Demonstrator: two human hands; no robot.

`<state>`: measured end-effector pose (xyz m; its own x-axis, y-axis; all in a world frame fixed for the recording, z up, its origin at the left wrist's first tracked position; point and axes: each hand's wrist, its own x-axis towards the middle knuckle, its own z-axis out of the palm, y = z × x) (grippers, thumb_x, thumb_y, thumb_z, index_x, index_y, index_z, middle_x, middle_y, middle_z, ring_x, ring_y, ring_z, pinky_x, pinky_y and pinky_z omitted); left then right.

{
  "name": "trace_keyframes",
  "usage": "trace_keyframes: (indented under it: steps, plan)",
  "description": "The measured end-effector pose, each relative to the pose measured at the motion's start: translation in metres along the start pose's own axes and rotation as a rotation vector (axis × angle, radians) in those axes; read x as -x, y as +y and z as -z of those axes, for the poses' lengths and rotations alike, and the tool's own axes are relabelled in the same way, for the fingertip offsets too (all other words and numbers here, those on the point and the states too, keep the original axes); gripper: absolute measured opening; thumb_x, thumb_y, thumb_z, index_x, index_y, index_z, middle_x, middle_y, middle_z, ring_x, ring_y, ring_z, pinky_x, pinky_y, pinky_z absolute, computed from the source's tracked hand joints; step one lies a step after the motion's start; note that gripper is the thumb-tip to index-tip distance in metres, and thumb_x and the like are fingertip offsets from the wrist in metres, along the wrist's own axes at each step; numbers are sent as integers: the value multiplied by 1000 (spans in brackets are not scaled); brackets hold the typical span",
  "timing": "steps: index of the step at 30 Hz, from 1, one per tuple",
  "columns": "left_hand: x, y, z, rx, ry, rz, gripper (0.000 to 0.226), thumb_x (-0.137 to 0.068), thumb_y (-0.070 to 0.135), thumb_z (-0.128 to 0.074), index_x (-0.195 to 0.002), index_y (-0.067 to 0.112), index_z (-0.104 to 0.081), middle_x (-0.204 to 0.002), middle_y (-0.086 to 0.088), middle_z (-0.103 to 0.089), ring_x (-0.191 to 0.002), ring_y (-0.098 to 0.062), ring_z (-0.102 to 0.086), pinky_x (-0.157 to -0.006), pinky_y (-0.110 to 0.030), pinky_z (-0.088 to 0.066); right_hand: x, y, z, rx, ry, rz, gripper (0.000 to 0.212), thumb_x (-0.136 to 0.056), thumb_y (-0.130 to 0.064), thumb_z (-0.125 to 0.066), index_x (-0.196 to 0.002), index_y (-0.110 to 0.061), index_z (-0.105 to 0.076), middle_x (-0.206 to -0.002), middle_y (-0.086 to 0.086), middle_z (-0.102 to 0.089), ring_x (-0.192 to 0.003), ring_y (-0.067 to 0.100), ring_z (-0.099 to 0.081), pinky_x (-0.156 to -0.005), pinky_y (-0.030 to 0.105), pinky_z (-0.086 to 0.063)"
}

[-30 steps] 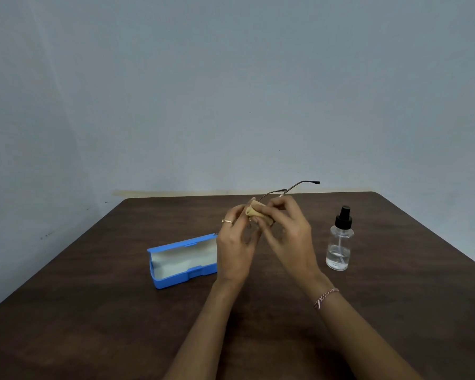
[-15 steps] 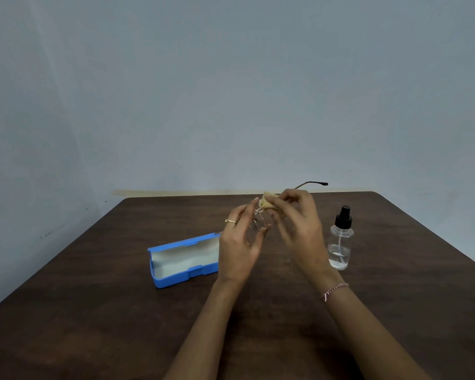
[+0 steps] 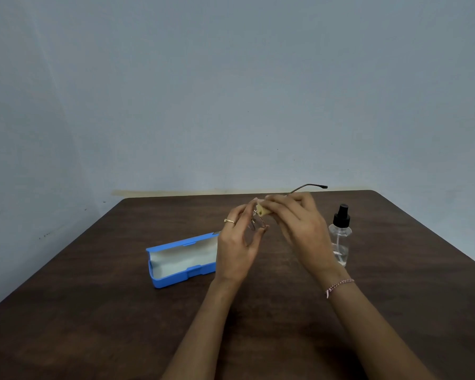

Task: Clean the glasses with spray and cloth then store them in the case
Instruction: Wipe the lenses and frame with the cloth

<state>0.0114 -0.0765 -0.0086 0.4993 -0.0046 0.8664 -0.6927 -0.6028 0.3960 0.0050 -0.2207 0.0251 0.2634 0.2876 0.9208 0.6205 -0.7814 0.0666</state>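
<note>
Thin metal-framed glasses are held above the middle of the table. My left hand, with a ring on one finger, pinches the rim of one lens. My right hand pinches a small yellow cloth folded over the top of the frame. One temple arm sticks out up and to the right behind my right hand. The other lens is hidden by my fingers. An open blue case with a pale lining lies to the left of my left hand.
A clear spray bottle with a black pump top stands upright just right of my right hand. The dark wooden table meets a grey wall at its far edge.
My right hand has shifted the cloth up and to the right along the frame. The glasses have tilted slightly, so the temple arm points further right. My left hand keeps its hold.
</note>
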Motion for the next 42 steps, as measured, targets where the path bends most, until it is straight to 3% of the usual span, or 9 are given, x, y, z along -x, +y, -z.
trace_keyframes:
  steps: [4, 9, 13, 22, 29, 34, 39, 42]
  plan:
    - [0, -1, 1, -10, -16, 4, 51, -81, 8, -70, -130, 8, -54, -120, -4, -57, -110, -3, -52, -97, -16, -43, 1, -4, -1, 21, -40, 71, 37, -78, -2, -72, -114, -10, -66, -110, 0, -66, -94, 17, -47, -77, 25, -46]
    - [0, -2, 3, 5, 3, 22, 52, -82, 13, -71, -130, 14, -52, -114, 0, -55, -102, -4, -54, -91, -21, -47, 0, 18, 5, 60, 19, -61, 43, -73, 9, -72, -112, -9, -67, -105, 1, -66, -93, 17, -43, -76, 21, -42]
    - [1, -3, 3, 22, -8, 17, 53, -82, 13, -71, -132, 16, -51, -114, 3, -53, -101, -4, -55, -91, -26, -49, 0, 26, 10, 91, 38, -117, 42, -72, 10, -73, -109, -7, -67, -103, 5, -67, -93, 18, -43, -70, 27, -49]
    - [1, -4, 4, -16, -34, -27, 54, -82, 9, -71, -132, 13, -50, -121, -3, -55, -109, -7, -54, -96, -23, -46, -1, 6, 3, 103, -91, 105, 40, -78, -3, -73, -116, -13, -64, -111, -2, -66, -91, 17, -47, -74, 27, -48]
    - [1, -5, 6, -51, -65, -20, 60, -81, 12, -71, -135, 20, -46, -119, -2, -54, -106, -3, -51, -94, -13, -42, -1, 23, 13, 185, -76, -13, 41, -75, 8, -65, -111, -14, -62, -105, -1, -64, -90, 18, -42, -76, 29, -41]
    - [0, -6, 7, -83, -83, -30, 61, -81, 9, -71, -136, 19, -45, -121, -3, -54, -109, -4, -50, -97, -14, -41, -1, 23, 12, 260, -131, -28, 35, -81, 2, -49, -110, -16, -58, -106, -1, -61, -94, 19, -41, -81, 29, -31]
    - [-2, -11, 14, -83, -36, 10, 57, -83, 10, -70, -134, 19, -48, -122, -2, -53, -108, -2, -49, -96, -15, -42, 2, 36, 12, 305, -98, -168, 44, -74, 9, -65, -109, -18, -57, -103, -3, -60, -96, 21, -39, -84, 31, -30]
    - [-3, -13, 16, -74, 3, 38, 55, -82, 11, -70, -133, 18, -49, -121, 0, -53, -104, 2, -50, -93, -10, -41, 1, 40, 10, 243, -22, -255, 42, -77, 10, -64, -110, -15, -57, -103, 0, -62, -95, 21, -39, -80, 36, -41]
